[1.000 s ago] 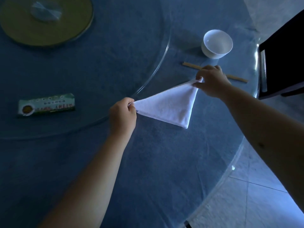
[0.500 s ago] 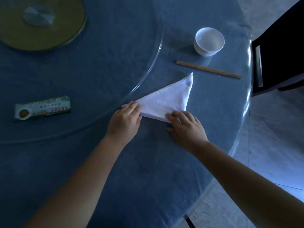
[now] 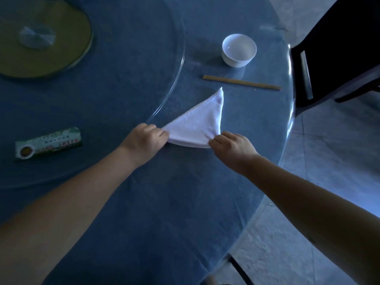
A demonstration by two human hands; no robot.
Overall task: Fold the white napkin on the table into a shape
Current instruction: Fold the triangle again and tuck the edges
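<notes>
The white napkin [image 3: 197, 124] lies folded as a triangle on the blue table [image 3: 164, 202], its far tip pointing toward the chopsticks. My left hand [image 3: 144, 142] pinches the napkin's near-left corner. My right hand [image 3: 232, 147] pinches the near-right corner. The near edge between the two hands curves and looks slightly raised off the cloth.
A white bowl [image 3: 239, 50] stands beyond the napkin, with a pair of wooden chopsticks [image 3: 241, 82] lying in front of it. A green packet [image 3: 48, 144] lies at the left on the glass turntable [image 3: 176, 64]. A dark chair [image 3: 337, 48] stands at the right table edge.
My right hand went from the napkin's far tip to the near-right corner, first pressing flat, now pinching. My left hand closed from flat fingers into a pinch on the left corner.
</notes>
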